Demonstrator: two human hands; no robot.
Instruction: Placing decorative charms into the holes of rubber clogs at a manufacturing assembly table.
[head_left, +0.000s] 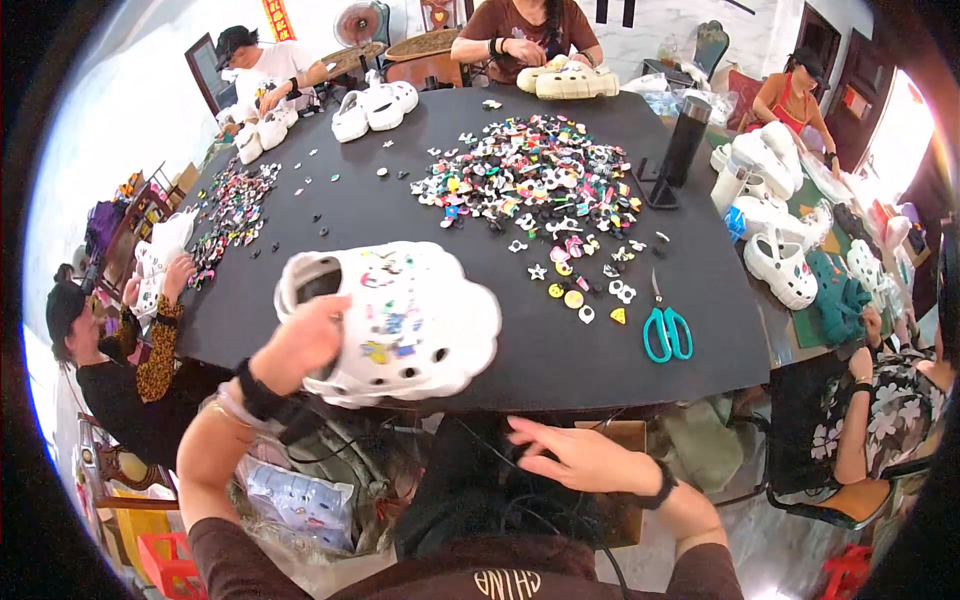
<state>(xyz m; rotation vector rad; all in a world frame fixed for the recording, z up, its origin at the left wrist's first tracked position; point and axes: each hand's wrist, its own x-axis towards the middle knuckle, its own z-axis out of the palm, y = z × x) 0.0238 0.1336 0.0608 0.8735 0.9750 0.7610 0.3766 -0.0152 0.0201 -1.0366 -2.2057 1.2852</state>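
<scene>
The left hand (pixel 305 345) grips a white clog (pixel 400 320) by its heel, tilted charm-side up over the desk (pixel 560 350) edge, seemingly for inspection, while the right hand (pixel 575 455) hangs empty, fingers spread, below it, scissors (pixel 667 330) beyond.

You're in a small assembly workshop: people sit round a black table (pixel 330 215) heaped with charms (pixel 530 170), white clogs (pixel 375 105) piled along its edges.
</scene>
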